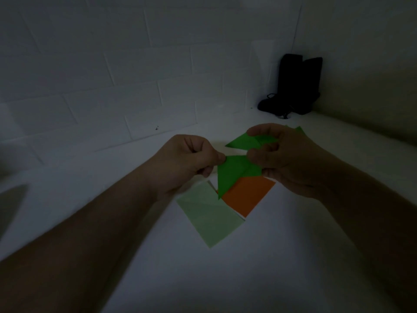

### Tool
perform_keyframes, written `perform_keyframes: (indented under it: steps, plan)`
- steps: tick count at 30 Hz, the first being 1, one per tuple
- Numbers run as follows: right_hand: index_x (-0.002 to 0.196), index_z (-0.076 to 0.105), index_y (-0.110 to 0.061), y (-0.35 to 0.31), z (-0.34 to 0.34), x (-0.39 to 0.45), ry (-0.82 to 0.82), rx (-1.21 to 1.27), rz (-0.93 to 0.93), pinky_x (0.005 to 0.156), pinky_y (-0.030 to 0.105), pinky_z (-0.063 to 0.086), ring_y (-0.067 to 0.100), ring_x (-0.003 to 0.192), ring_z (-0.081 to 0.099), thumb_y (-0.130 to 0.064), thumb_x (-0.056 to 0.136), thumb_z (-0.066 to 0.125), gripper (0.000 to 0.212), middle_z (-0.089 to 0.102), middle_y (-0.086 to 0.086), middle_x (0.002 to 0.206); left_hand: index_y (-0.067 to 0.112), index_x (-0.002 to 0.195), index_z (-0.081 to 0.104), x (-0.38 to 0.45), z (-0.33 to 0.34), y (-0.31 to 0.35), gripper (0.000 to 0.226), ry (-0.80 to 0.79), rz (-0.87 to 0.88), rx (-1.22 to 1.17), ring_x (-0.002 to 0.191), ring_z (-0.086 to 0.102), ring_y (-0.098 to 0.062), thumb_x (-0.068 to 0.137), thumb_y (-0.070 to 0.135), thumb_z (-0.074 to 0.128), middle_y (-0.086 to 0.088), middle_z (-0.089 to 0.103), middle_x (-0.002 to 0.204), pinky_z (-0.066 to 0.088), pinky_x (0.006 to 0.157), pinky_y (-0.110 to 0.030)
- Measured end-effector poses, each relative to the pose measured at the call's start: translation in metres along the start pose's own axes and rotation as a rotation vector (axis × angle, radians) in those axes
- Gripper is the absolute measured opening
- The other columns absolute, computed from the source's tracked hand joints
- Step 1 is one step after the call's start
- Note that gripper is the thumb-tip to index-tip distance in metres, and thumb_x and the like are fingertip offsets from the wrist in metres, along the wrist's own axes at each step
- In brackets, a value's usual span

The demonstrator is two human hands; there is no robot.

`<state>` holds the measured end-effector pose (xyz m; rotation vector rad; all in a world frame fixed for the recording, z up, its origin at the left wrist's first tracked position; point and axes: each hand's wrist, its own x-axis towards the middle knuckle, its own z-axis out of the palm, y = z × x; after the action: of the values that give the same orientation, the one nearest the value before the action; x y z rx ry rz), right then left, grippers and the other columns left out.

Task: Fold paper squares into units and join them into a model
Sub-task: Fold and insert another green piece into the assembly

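Plainly the work is at the joining stage, or close to it: two bright green folded pieces are up in the air between the hands, while unfolded squares wait on the bench [225, 279] below. The lower green unit [234, 171] is a pointed, folded shape, its long tip hanging toward 6 o'clock over the flat sheets. The upper green unit [246, 141] points its tip toward 9 o'clock.

The left hand [187, 159] has its fingers curled, thumb and forefinger pinching the top corner of the lower green unit. The right hand [282, 159] is curled as well, its thumb and fingers gripping the upper green unit; its lower fingers touch the right side of the lower unit, though whether they truly grip that one too is hard to tell in this dim light.

My reading is that the next move calls for sliding a point of one unit into a pocket of the other, which needs the pocket eased open and the tip lined up along the crease without crumpling the paper.

On the bench, a pale green square [209, 218] lies at 6 o'clock from the hands, with an orange square [248, 195] just beside it at its 2 o'clock, the two overlapping. A dark object [295, 86] stands in the far corner at 1 o'clock against the wall.
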<state>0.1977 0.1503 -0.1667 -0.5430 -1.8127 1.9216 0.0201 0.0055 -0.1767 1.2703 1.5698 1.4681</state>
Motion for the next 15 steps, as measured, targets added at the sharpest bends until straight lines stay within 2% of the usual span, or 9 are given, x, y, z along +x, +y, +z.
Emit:
perform_keyframes:
  steps: [2,4,5,7,10,12,15]
  plan:
    - [0.111,0.065,-0.018,0.0009,-0.0009,0.0011,0.002,0.011,-0.01,0.095,0.064,0.052,0.038,0.09,0.063,-0.01,0.061,0.079,0.052,0.057,0.015,0.074,0.007,0.065,0.063,0.0005,-0.0003,-0.0017,0.028,-0.009,0.013,-0.008,0.062,0.048,-0.022,0.091,0.01,0.072,-0.012,0.057,0.062,0.047,0.066,-0.024]
    - [0.109,0.065,-0.016,0.0,-0.0014,0.0021,0.017,0.057,-0.033,0.079,0.047,0.063,0.031,0.085,0.072,-0.007,0.063,0.075,0.048,0.069,0.013,0.078,0.012,0.08,0.07,-0.0005,0.0006,-0.0007,0.014,-0.026,0.018,-0.033,0.075,0.055,-0.025,0.089,0.021,0.075,-0.012,0.064,0.078,0.05,0.075,-0.033]
    - [0.109,0.064,-0.016,-0.0005,-0.0016,0.0026,0.043,0.076,-0.05,0.07,0.037,0.063,0.027,0.083,0.075,-0.007,0.064,0.073,0.047,0.073,0.013,0.086,0.013,0.091,0.071,-0.0009,0.0012,-0.0006,0.016,-0.034,0.019,-0.046,0.081,0.059,-0.025,0.086,0.027,0.076,-0.01,0.067,0.085,0.051,0.079,-0.035]
    - [0.108,0.065,-0.016,-0.0009,-0.0023,0.0041,0.103,0.118,-0.071,0.066,0.028,0.059,0.022,0.082,0.076,-0.009,0.066,0.072,0.044,0.071,0.015,0.104,0.01,0.107,0.067,-0.0005,0.0026,-0.0011,0.032,-0.048,0.015,-0.069,0.085,0.064,-0.021,0.084,0.025,0.083,-0.008,0.07,0.091,0.053,0.08,-0.034]
    - [0.104,0.065,-0.02,-0.0005,-0.0017,0.0046,0.087,0.188,-0.054,0.068,0.033,0.058,0.023,0.086,0.074,-0.018,0.07,0.07,0.034,0.07,0.012,0.106,0.009,0.111,0.063,0.0005,0.0043,-0.0024,0.031,-0.007,0.01,-0.092,0.079,0.066,-0.021,0.082,0.013,0.076,-0.013,0.074,0.086,0.057,0.076,-0.031]
    - [0.102,0.065,-0.021,-0.0003,-0.0002,0.0028,0.02,0.19,-0.007,0.07,0.04,0.058,0.022,0.087,0.076,-0.034,0.075,0.065,0.03,0.076,0.006,0.099,0.011,0.109,0.063,0.0003,0.004,-0.0014,0.026,0.013,0.03,-0.073,0.073,0.067,-0.017,0.086,0.008,0.073,-0.01,0.074,0.081,0.056,0.07,-0.027]
    - [0.1,0.066,-0.02,-0.0009,0.0011,0.0017,-0.034,0.197,0.077,0.072,0.046,0.059,0.021,0.082,0.077,-0.056,0.08,0.055,0.042,0.078,0.003,0.092,0.012,0.109,0.062,-0.0008,0.0024,-0.0019,0.029,-0.034,0.073,-0.073,0.069,0.066,-0.013,0.082,0.013,0.072,-0.007,0.072,0.076,0.053,0.068,-0.023]
